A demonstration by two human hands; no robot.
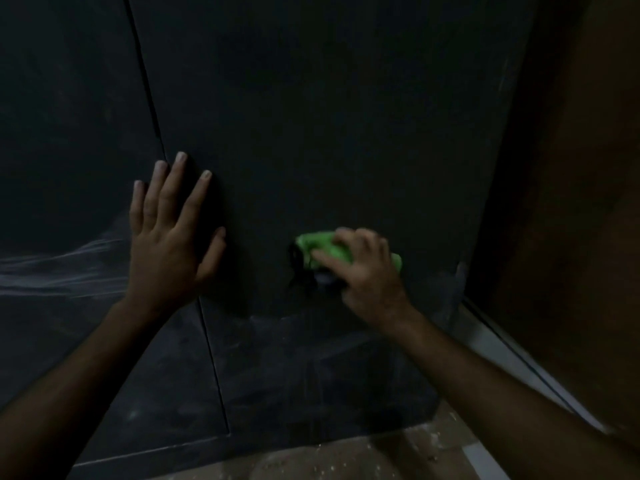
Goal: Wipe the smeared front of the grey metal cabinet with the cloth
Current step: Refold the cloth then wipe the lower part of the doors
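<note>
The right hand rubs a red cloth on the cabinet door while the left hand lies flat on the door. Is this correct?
Not quite: the cloth is green, not red, as the head view shows. The rest holds: the right hand rubs it on the cabinet door, and the left hand lies flat there.

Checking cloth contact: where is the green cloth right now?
Head view, right of centre: the green cloth is under the right hand, against the cabinet's right door.

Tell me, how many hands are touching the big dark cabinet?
2. The left hand presses flat near the door seam; the right hand holds the green cloth against the cabinet.
</note>
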